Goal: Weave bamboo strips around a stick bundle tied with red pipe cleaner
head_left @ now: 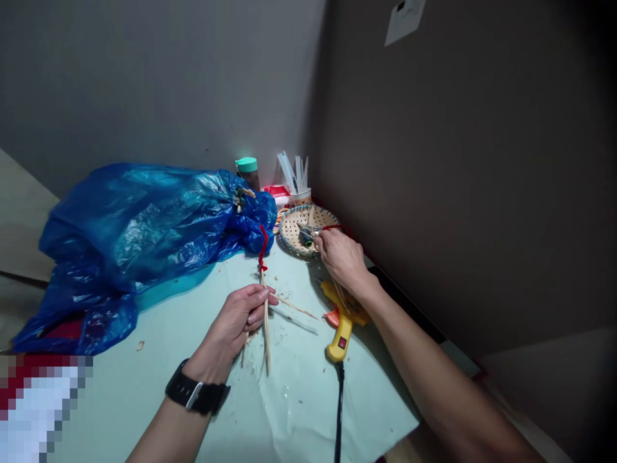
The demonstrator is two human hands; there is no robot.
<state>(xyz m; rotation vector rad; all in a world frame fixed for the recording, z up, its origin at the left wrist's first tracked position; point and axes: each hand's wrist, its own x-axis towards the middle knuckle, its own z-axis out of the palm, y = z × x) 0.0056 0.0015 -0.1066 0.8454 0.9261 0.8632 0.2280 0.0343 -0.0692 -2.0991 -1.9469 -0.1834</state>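
My left hand (241,318), with a black watch on the wrist, is closed around a bundle of thin wooden sticks (265,328) held upright over the pale table sheet (193,360). A red pipe cleaner (263,247) is wound on the bundle's top end. My right hand (340,257) reaches into a small woven basket (294,235) at the back, its fingers closed on a small tool or piece there that I cannot name, with a red strand beside it.
A yellow glue gun (343,325) with a black cord (339,411) lies under my right forearm. A big blue plastic bag (139,238) fills the left. A teal-capped jar (247,170) and a cup of glue sticks (297,180) stand by the wall corner. Loose sticks lie nearby.
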